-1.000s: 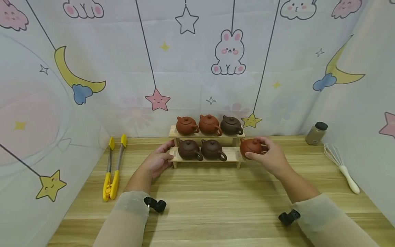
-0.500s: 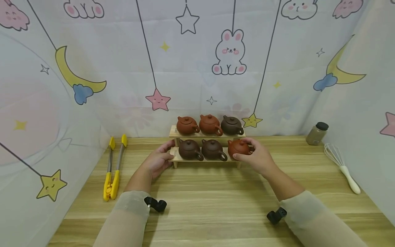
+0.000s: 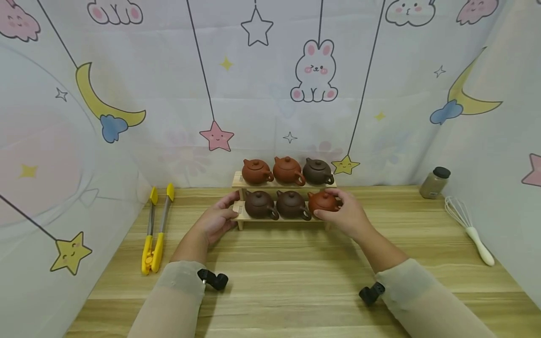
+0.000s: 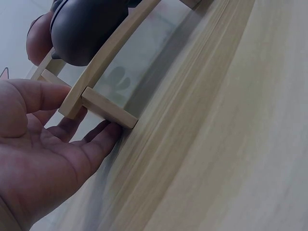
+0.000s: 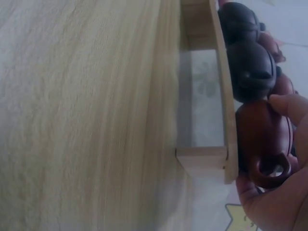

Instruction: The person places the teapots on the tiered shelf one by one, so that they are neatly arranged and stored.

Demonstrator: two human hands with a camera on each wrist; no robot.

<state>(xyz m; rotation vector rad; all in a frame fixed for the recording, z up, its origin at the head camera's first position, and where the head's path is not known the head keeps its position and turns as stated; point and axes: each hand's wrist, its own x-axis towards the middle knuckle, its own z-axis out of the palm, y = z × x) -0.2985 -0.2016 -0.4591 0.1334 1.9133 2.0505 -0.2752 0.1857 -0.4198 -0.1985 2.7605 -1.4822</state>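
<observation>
A two-tier wooden rack bears several small clay teapots. My right hand holds a reddish-brown teapot at the right end of the lower tier, thumb in front and fingers round the back. In the right wrist view that teapot sits close over the board, its looped handle toward my palm. Two dark brown teapots, one at the left and one in the middle, share this tier. My left hand grips the rack's left end; the left wrist view shows the thumb on the board and fingers below, by the leg.
On the upper tier stand two reddish teapots, a left one and a middle one, and a dark one. Yellow-handled tongs lie left; a black-lidded jar and a whisk are right. A printed curtain hangs behind.
My right hand has moved left with the reddish-brown teapot, from beyond the lower tier's right end to beside the middle dark teapot. The left hand has stayed on the rack.
</observation>
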